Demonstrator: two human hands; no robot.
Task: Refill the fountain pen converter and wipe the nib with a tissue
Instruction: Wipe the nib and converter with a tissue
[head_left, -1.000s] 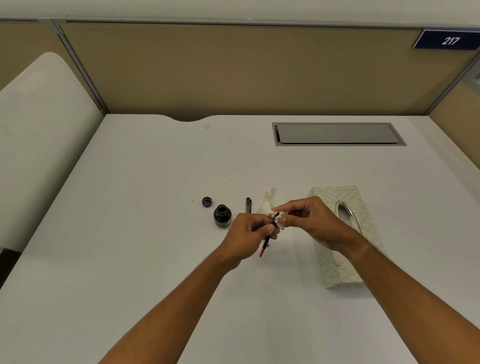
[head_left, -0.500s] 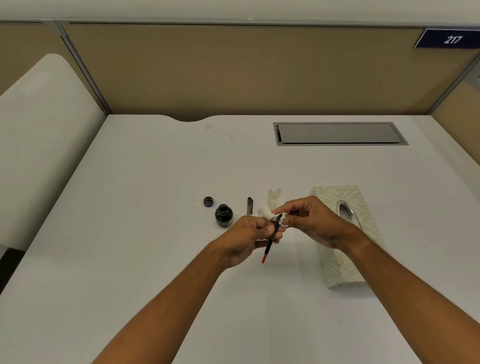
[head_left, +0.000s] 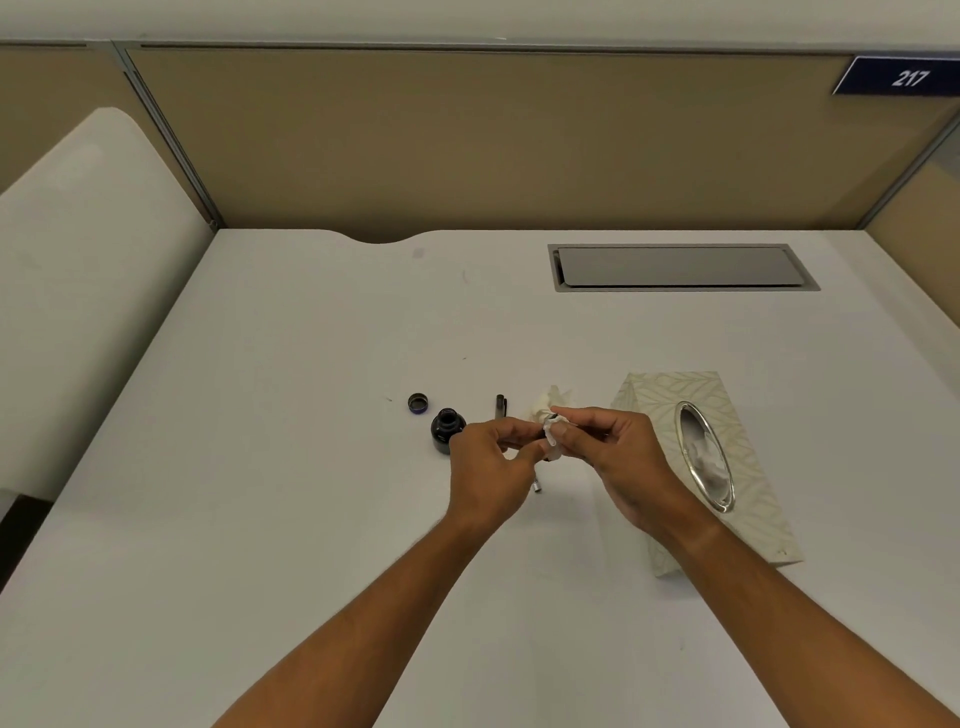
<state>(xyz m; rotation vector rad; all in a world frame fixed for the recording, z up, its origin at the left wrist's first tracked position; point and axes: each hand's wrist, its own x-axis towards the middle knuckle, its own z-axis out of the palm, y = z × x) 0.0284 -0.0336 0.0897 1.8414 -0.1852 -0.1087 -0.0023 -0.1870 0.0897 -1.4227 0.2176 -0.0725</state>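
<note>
My left hand (head_left: 485, 470) grips the pen section with its converter (head_left: 537, 483), fingers curled round it so that only the silvery tail end pokes out below my palm; I hold it upright above the desk (head_left: 311, 519) to keep any loose ink away from the surface. My right hand (head_left: 618, 457) pinches a small wad of tissue (head_left: 551, 441) between thumb and fingertips, wrapped about the nib end, which is why I cannot see the nib itself. The two hands meet at that wad, so I judge this to be the wiping step, with the filling probably done.

Just behind the wad lies another crumpled tissue (head_left: 550, 402) on the desk, close by so it is ready to hand. Left of it rests a dark pen part (head_left: 501, 405), perhaps the barrel or cap, set aside while the section is out. Further left stands the open ink bottle (head_left: 447, 428), with its screw cap (head_left: 418, 402) lying beside it. On my right, near my forearm, sits the tissue box (head_left: 727, 410), within easy reach.
</note>
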